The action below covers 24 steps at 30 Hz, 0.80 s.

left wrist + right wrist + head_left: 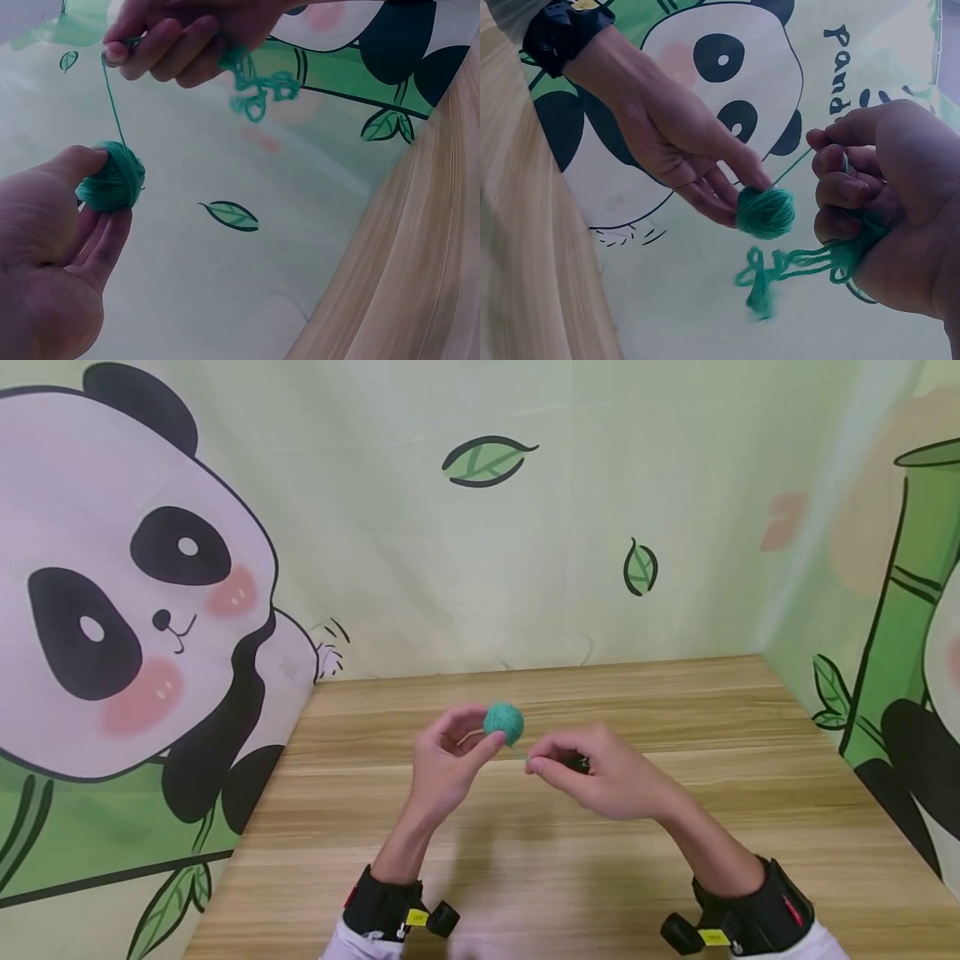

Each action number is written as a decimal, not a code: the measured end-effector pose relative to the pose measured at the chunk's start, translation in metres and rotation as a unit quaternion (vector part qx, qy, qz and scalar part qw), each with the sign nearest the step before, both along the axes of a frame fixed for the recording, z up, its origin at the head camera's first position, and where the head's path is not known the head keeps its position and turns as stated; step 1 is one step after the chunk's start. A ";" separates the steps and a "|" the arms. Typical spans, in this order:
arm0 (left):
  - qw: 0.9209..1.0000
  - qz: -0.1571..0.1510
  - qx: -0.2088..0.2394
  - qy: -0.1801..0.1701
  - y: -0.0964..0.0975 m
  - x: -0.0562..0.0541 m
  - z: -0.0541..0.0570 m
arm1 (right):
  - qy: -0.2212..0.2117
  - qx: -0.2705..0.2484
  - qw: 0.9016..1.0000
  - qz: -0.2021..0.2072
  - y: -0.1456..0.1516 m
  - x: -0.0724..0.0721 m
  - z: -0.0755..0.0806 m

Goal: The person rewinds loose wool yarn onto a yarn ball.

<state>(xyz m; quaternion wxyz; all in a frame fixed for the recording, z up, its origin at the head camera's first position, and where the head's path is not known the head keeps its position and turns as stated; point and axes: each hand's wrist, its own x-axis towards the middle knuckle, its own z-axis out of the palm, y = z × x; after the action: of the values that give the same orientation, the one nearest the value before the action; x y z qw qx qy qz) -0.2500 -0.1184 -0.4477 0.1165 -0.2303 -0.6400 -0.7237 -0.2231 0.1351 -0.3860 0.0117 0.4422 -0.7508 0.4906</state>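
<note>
Head view: gripping a small, round teal yarn ball [503, 724] between left hand [444, 768] thumb and fingertips, raised clear of a light-brown wood-grain table [555, 885], just off frame centre toward five o'clock. Pinching a thin teal strand [793, 166] with right hand [596, 772], at four o'clock from the ball; also clutching a loose, looped teal yarn bundle [843, 259] under curled fingers, trailing toward eight o'clock in the right wrist view. Facing a pale-green backdrop [375, 552] printed with a black-and-white panda [97, 510] around nine o'clock.
</note>
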 end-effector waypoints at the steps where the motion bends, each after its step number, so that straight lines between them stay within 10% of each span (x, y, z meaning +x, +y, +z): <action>1: 1.000 -0.003 -0.002 0.001 0.000 0.000 0.000 | -0.002 -0.004 1.000 -0.002 0.000 0.000 0.002; 24: 0.992 -0.094 -0.082 0.007 0.003 0.008 -0.008 | 0.018 -0.064 0.995 -0.074 0.005 -0.015 0.029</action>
<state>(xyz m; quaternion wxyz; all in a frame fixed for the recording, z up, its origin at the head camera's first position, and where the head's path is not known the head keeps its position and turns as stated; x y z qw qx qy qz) -0.2425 -0.1155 -0.4559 0.0325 -0.3032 -0.6721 -0.6747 -0.2379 0.1396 -0.3573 0.0895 0.3929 -0.7479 0.5275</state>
